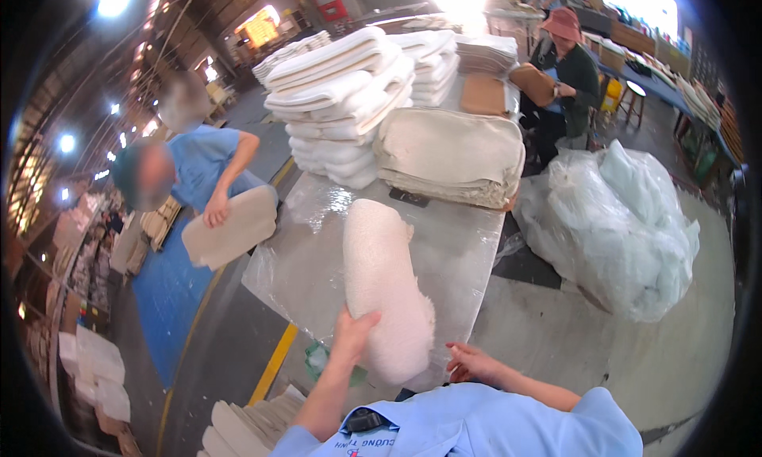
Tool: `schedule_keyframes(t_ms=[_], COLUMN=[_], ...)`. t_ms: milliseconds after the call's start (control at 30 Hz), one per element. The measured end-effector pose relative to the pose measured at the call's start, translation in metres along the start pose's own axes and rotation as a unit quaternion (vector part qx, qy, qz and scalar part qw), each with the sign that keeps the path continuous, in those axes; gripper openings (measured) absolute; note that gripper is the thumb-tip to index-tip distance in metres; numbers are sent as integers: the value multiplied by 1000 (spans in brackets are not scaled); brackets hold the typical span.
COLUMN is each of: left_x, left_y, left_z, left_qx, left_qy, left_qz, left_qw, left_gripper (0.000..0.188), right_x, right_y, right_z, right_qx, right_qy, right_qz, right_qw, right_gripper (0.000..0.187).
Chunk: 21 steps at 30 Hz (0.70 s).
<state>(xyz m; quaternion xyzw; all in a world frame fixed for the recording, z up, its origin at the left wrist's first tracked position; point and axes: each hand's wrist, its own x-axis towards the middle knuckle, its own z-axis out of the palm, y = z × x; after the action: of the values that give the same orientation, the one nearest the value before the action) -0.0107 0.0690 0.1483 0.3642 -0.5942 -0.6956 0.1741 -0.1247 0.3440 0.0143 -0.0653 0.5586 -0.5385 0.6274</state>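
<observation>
A long cream fleecy pad [385, 290] with rounded ends and a fuzzy edge lies lengthwise at the near end of the plastic-covered table [305, 254]. My left hand [351, 335] grips its left edge, thumb on top and the other fingers out of sight. Just right of the pad's near end, apart from it, is my right hand [475, 363]; its fingers are partly stretched out and nothing shows in them. Beyond the pad sits a stack of beige rounded pads [448, 155]. Behind that, to the left, rises a tall stack of folded white pads [341, 92].
Right of the table stands a big clear plastic bag [619, 227] with pale contents. A co-worker at left holds a beige pad [234, 227]; another, far right, holds a brown piece [533, 85]. More pale pads [250, 425] are stacked at my lower left.
</observation>
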Motion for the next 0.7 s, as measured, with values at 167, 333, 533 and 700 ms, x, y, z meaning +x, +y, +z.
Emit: schedule_keyframes(t_ms=[167,333,533,700], left_x=[-11,-48,-56,-51], left_y=[58,90,-10,-39], left_z=[-41,-29,-4,-20], left_qx=[197,400,544,426], left_qy=[-111,-217,-307,-401], left_qz=[9,-41,-2,-38], left_qw=[974,889,781,810], left_gripper=[71,74,79,85], right_x=[4,-33,-5,6], right_y=[-31,-71,-36,-31], right_z=[-59,-88,-65,-75], right_qx=[98,178,193,82], right_qy=[169,258,303,291], right_qz=[-186,-297,-176,-101], right_qw=[963,902,917,948], right_gripper=[50,45,41,39])
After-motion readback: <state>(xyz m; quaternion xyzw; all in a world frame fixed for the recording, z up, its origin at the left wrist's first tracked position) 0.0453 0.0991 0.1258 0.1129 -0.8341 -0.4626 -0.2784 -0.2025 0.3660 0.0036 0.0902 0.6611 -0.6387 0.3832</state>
